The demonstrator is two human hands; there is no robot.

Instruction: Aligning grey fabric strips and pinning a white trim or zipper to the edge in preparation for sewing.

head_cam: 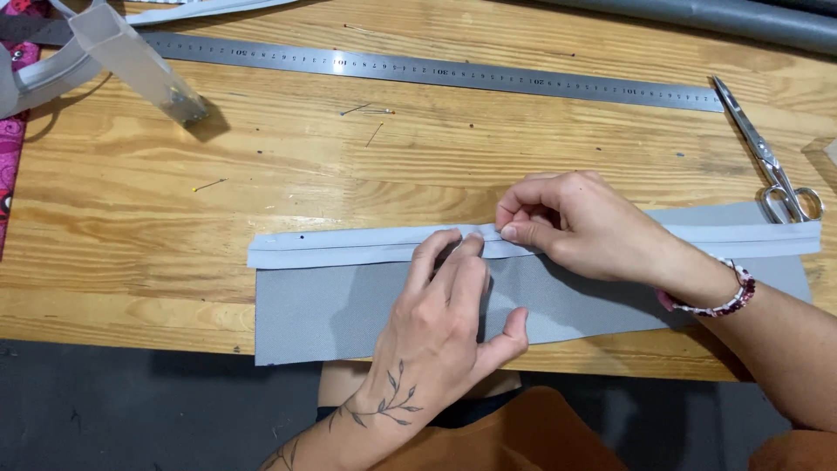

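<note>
One grey cloth lay flat along the near edge of the wooden table, its lower edge just over the lip, and one paler folded strip ran along its top edge from left to right. The left hand rested palm-down on the cloth with its fingers stretched forward, the fingertips pressing the strip flat rather than gripping it. The right hand met it from the right, thumb and forefinger pinched shut on the strip just beside the left fingertips; whether a pin sat in that pinch could not be told. A beaded bracelet circled the right wrist, and the forearm crossed over the right part of the cloth, hiding some of it. Behind the hands, one long steel ruler stretched across the table, well apart from the cloth. One pair of scissors lay at the right, its handles touching or just above the strip's far end. About four loose pins were scattered on the bare wood between ruler and cloth: some near the middle and one yellow-headed at left. One clear plastic box lay tilted at the far left, beside patterned pink fabric at the table's edge. One grey roll lay in the far right corner.
</note>
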